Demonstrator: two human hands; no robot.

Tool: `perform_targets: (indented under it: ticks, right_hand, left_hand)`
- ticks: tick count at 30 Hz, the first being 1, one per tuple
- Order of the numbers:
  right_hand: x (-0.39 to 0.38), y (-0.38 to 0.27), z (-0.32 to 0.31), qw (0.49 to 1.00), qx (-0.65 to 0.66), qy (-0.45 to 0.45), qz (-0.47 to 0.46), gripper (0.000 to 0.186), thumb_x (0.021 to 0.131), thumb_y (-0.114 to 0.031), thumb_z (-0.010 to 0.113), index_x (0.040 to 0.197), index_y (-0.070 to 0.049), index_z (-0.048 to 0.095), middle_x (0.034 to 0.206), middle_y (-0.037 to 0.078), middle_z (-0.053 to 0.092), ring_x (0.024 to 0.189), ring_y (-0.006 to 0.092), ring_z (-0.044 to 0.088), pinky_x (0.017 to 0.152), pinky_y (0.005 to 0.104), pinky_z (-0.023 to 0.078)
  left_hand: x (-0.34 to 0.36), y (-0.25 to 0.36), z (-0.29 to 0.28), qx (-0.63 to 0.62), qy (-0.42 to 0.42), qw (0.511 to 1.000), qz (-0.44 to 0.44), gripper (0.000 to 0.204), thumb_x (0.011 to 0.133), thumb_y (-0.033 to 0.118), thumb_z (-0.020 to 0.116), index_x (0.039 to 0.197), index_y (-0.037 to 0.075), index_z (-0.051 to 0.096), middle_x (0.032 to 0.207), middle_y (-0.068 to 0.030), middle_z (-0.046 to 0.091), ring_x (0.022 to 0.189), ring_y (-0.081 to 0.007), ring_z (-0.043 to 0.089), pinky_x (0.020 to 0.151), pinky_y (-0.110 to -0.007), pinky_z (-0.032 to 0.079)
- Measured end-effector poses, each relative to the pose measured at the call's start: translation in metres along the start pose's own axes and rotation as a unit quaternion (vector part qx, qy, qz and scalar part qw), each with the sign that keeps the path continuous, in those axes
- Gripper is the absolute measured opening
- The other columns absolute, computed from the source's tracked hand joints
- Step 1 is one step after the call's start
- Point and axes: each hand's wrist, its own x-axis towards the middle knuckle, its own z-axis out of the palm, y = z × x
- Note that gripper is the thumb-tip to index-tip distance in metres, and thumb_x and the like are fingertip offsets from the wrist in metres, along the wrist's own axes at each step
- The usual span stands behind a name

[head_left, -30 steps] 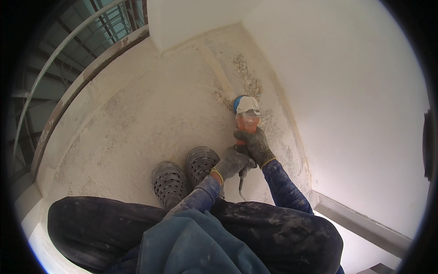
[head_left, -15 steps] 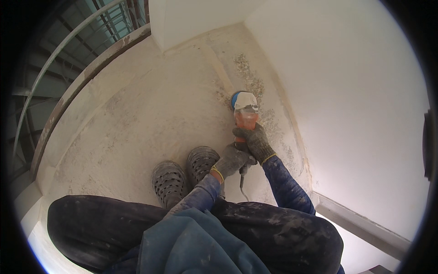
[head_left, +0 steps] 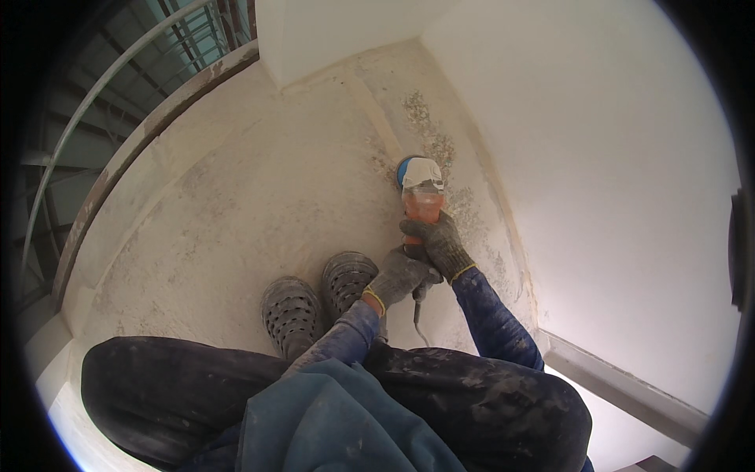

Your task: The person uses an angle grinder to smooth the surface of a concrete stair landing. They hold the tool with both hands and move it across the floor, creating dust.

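Observation:
An orange angle grinder (head_left: 422, 206) with a white-wrapped head and a blue disc edge rests against the dusty floor (head_left: 259, 181). Its disc lies beside a rough patch of speckled, chipped surface (head_left: 437, 145). My right hand (head_left: 439, 242), in a grey knit glove with a yellow cuff, is closed around the orange body. Further back, my gloved left hand (head_left: 399, 275) wraps the dark rear of the tool, its fingertips partly hidden. A grey cord (head_left: 419, 324) hangs from the tool's back end and runs toward my legs.
My dusty clogs (head_left: 291, 311) stand left of the tool. White walls (head_left: 582, 157) rise on the right and at the far end. Along the left runs a raised brown edge (head_left: 141, 134), with a metal railing (head_left: 94, 90) and a drop beyond. A ledge (head_left: 621, 385) lies lower right.
The grinder has shifted very slightly to the left with both hands still on it. Otherwise the scene looks the same.

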Motion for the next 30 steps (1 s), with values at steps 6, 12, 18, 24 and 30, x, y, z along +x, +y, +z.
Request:
perform_targets:
  ticks: [6, 12, 18, 24, 30]
  right_hand:
    - [-0.002, 0.001, -0.001, 1.0, -0.017, 0.011, -0.01, 0.058, 0.076, -0.017, 0.091, 0.126, -0.001, 0.065, 0.105, 0.011, 0.071, 0.082, 0.0231, 0.072, 0.068, 0.0376, 0.064]
    - [-0.004, -0.006, 0.002, 1.0, -0.01, -0.009, -0.01, 0.056, 0.078, -0.016, 0.09, 0.126, -0.002, 0.064, 0.106, 0.011, 0.07, 0.084, 0.0234, 0.072, 0.069, 0.0385, 0.065]
    - [-0.001, -0.007, 0.003, 0.999, -0.026, -0.022, -0.01, 0.056, 0.077, -0.018, 0.091, 0.125, -0.002, 0.065, 0.107, 0.012, 0.07, 0.086, 0.0237, 0.072, 0.071, 0.0385, 0.065]
    - [0.001, -0.01, 0.004, 0.998, -0.059, -0.024, -0.021, 0.057, 0.076, -0.022, 0.091, 0.124, -0.002, 0.067, 0.106, 0.012, 0.071, 0.086, 0.0235, 0.072, 0.073, 0.0375, 0.065]
    - [0.004, -0.011, 0.005, 0.996, -0.082, -0.012, -0.014, 0.056, 0.075, -0.023, 0.091, 0.121, -0.002, 0.068, 0.101, 0.012, 0.072, 0.084, 0.0226, 0.073, 0.072, 0.037, 0.064]
  left_hand:
    - [0.0, -0.002, 0.001, -0.006, -0.003, 1.0, 0.002, 0.014, 0.083, 0.006, 0.082, 0.091, 0.0, 0.072, 0.071, -0.0071, 0.068, 0.052, -0.0176, 0.063, 0.044, -0.032, 0.051]
    - [0.0, -0.002, -0.001, 0.009, 0.005, 1.0, 0.011, 0.013, 0.086, 0.009, 0.081, 0.092, 0.001, 0.073, 0.074, -0.0069, 0.068, 0.053, -0.017, 0.064, 0.045, -0.031, 0.051]
    - [0.002, 0.002, -0.001, -0.001, 0.012, 1.0, -0.006, 0.02, 0.078, 0.008, 0.086, 0.089, 0.002, 0.07, 0.071, -0.0065, 0.07, 0.052, -0.0167, 0.064, 0.046, -0.033, 0.051]
    - [0.001, 0.001, -0.004, -0.016, 0.006, 1.0, 0.015, 0.02, 0.079, 0.008, 0.085, 0.088, 0.003, 0.069, 0.071, -0.0059, 0.069, 0.053, -0.0163, 0.065, 0.046, -0.033, 0.051]
    - [0.002, 0.003, -0.005, 0.022, 0.012, 1.0, 0.019, 0.019, 0.079, 0.008, 0.085, 0.088, 0.003, 0.069, 0.07, -0.0063, 0.069, 0.052, -0.0166, 0.064, 0.045, -0.032, 0.05]
